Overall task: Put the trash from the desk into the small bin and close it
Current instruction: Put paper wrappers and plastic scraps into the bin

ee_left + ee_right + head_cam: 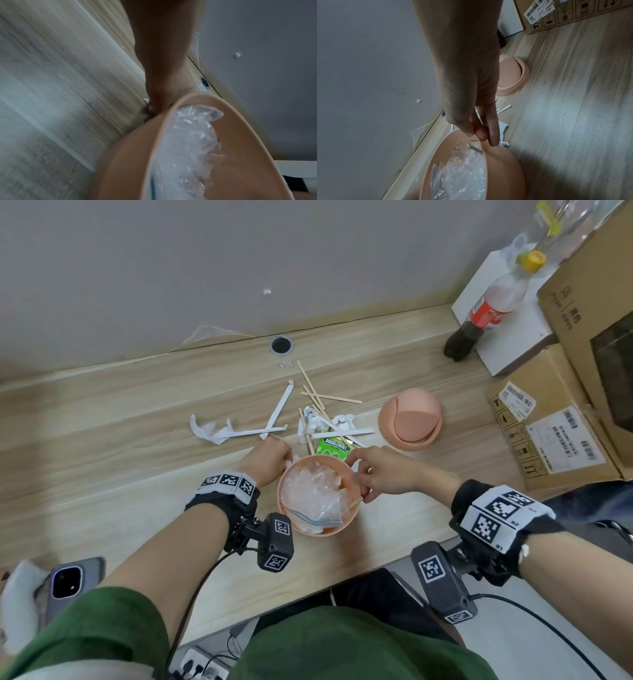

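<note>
The small pink bin (330, 529) (137, 155) (505, 169) stands open near the desk's front edge, with a clear plastic bag (311, 491) (188, 142) (462, 182) inside. Its domed lid (411, 419) (513, 75) lies to the right. My left hand (274, 457) (159, 94) grips crumpled white paper (289, 463) by the bin's left rim. My right hand (363, 474) (481, 134) hovers at the right rim, pinching a wooden stick (356, 503). Behind the bin lie white paper strips (281, 409), more sticks (329, 397), crumpled paper (317, 422) and a green gum packet (332, 447).
A cola bottle (486, 313) leans on a white box (513, 337) at the back right, beside cardboard boxes (555, 436). A phone (68, 580) lies at the front left. A cable hole (281, 344) sits by the wall.
</note>
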`<state>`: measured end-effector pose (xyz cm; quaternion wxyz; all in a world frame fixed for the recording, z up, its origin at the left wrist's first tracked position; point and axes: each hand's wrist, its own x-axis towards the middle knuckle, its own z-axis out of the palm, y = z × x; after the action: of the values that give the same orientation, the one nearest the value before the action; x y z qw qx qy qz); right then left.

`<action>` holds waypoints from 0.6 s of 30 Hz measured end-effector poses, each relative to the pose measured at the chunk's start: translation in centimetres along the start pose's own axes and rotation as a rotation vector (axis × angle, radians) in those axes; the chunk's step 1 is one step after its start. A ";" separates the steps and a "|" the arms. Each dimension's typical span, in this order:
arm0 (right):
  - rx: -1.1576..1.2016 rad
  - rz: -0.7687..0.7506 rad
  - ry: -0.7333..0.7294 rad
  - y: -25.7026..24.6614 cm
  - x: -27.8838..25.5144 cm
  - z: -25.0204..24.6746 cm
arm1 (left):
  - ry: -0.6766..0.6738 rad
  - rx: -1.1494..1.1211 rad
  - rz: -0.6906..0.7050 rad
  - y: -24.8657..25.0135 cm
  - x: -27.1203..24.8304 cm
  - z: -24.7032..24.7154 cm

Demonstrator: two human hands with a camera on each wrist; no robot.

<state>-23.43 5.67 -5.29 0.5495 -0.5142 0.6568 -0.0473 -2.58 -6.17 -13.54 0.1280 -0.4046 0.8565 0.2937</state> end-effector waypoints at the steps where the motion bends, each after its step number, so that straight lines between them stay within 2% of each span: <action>1: -0.003 -0.002 0.000 0.1 0.1 0.0 | -0.005 0.005 -0.016 -0.1 -0.1 0.1; 4: -0.024 -0.012 -0.004 -0.1 0.2 -0.2 | -0.030 0.000 -0.031 -0.9 -1.3 -0.3; 7: -0.047 -0.014 -0.005 -0.8 0.2 -0.4 | -0.013 -0.084 0.021 -1.3 -3.6 -2.1; 12: -0.050 -0.003 0.004 -1.8 0.5 -0.6 | -0.049 -0.404 0.003 -1.3 -7.1 -7.0; 18: -0.154 -0.011 0.007 -2.6 0.3 -0.5 | 0.034 -0.768 0.029 1.1 -10.8 -13.2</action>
<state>-22.12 4.01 -3.67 0.5058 -0.5583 0.6576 -0.0015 3.69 -6.95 2.33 -0.0511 -0.4159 0.6917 0.5882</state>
